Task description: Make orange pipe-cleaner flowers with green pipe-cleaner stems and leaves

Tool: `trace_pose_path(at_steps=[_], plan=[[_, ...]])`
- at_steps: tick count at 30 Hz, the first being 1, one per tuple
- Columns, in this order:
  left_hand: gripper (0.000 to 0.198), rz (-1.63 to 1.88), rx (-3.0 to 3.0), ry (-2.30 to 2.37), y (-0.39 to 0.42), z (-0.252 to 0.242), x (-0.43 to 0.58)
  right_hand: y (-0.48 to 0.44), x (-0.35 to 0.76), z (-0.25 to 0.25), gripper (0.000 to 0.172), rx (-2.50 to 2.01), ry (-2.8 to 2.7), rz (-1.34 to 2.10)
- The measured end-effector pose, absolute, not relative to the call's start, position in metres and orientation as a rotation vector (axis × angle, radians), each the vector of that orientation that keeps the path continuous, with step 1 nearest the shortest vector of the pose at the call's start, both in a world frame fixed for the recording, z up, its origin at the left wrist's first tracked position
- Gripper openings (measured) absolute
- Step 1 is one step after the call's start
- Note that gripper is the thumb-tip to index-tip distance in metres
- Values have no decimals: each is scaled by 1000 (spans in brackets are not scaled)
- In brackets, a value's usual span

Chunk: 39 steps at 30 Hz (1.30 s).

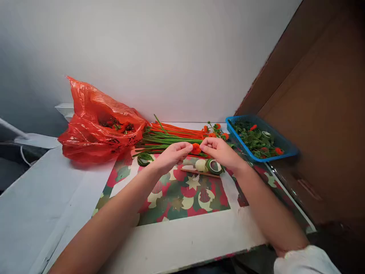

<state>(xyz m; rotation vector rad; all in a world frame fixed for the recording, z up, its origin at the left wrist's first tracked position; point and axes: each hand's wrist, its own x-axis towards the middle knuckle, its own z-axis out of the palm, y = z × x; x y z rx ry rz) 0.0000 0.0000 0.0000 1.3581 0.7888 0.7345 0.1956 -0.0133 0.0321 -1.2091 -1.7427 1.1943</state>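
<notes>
A small orange flower (196,148) is pinched between my two hands above the patterned mat. My left hand (177,154) grips its left side, thumb and forefinger pressed together. From the right, my right hand (218,150) pinches the other edge with fingers curled in. Just beneath lie a roll of green tape (213,166), a pale round roll (201,165) and a thin brown stick (199,173). Behind my hands lies a bundle of long green stems (162,139) and orange stems (182,131). Several finished-looking orange flowers (218,131) rest at its right end.
A red plastic bag (97,121) stands open at the left. At the right, a blue basket (242,139) holds green leafy pieces and orange flowers. A green coil (145,159) lies near the stems. A white wall and a brown cardboard panel (313,106) bound the table.
</notes>
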Motion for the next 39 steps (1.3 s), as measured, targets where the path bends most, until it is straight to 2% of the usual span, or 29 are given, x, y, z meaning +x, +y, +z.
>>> trace_pose_path(at_steps=[13,21,23,27,31,39], plan=[[49,704,1455,864,2,7,-2,-12,197,31,40,-1229,-1742,1248],[51,711,1473,900,-2,17,-1,-18,199,36,27,-1160,-1919,1222],[52,718,1475,896,-3,20,-1,-20,198,36,34,-1095,-1984,1143],[52,756,1477,885,-6,29,-3,-24,190,39,25,-1095,-1996,886],[52,814,1442,882,-17,35,-8,-32,181,42,23,-1066,-1959,776],[52,782,1277,934,-52,-4,-13,-60,165,-2,20,-1054,-1933,776]])
